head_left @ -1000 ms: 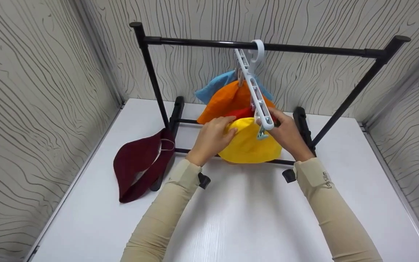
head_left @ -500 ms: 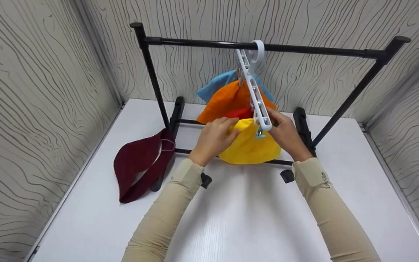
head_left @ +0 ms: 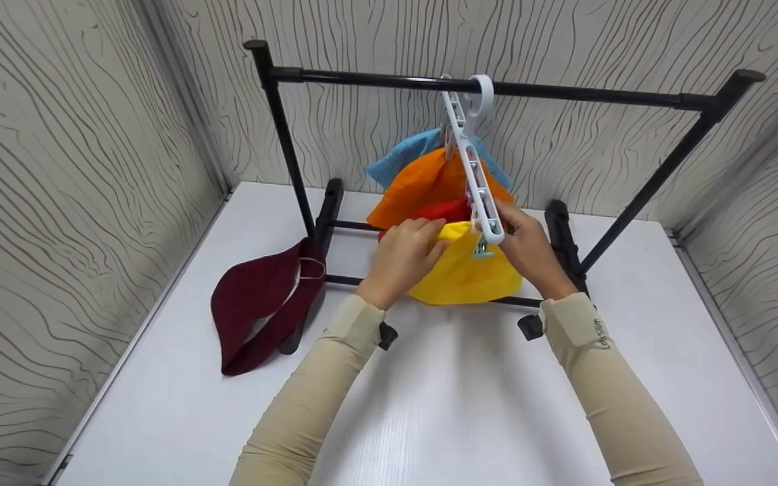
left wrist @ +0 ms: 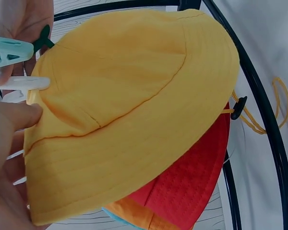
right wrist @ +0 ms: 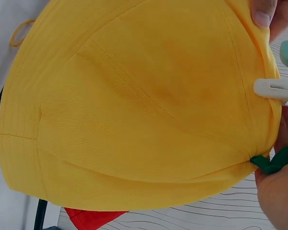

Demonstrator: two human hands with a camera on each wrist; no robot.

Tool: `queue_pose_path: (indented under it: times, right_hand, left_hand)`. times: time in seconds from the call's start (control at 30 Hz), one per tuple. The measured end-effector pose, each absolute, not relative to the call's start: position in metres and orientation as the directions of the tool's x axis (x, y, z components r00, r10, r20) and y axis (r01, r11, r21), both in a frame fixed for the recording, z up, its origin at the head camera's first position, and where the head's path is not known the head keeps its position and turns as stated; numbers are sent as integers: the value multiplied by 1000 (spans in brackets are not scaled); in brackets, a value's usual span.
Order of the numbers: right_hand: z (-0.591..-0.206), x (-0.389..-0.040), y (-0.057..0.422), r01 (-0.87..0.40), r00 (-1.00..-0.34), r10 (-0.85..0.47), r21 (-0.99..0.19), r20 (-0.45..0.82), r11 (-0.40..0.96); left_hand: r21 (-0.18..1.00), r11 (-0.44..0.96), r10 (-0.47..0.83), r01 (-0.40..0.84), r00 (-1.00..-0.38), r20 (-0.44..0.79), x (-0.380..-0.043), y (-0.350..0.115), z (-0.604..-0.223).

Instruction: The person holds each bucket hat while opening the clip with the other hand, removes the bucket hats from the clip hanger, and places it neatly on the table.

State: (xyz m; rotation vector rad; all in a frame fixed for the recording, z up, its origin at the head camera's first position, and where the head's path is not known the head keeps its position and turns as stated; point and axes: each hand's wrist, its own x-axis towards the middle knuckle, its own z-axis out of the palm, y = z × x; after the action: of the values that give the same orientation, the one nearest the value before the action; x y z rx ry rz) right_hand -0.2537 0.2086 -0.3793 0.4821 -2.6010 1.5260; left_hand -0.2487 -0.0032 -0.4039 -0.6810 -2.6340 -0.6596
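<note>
A yellow bucket hat (head_left: 470, 270) with a green leaf tab (right wrist: 278, 160) hangs at the near end of a white clip hanger (head_left: 473, 165). A white clip (left wrist: 26, 83) bites the top edge of its crown. My left hand (head_left: 402, 260) pinches the hat's left side, thumb in front and fingers behind. On the other side my right hand (head_left: 531, 250) holds the crown edge close to the leaf tab and the clip, its fingertips partly hidden. A pale green clip (left wrist: 7, 51) hangs beside the white one, off the fabric. Behind hang red (head_left: 446, 210), orange (head_left: 416, 189) and light blue (head_left: 402, 158) hats.
The hanger hooks over the top bar (head_left: 362, 79) of a black rack standing on a white table (head_left: 429, 418). A maroon hat (head_left: 254, 310) lies at the left by the rack's foot. Patterned panels (head_left: 564, 40) enclose the back and sides.
My left hand has shifted slightly right with its grip on the yellow hat. The hanger's near end has swung a little; the right hand has barely moved.
</note>
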Motion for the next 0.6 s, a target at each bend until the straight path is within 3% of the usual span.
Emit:
queue_pose_path:
  times: [0.6]
  right_hand:
    - [-377,-253,208,-367,-928,-237,-813,287,451]
  left_hand:
    - [401,734,339,548,-808,483,-249,3,-407]
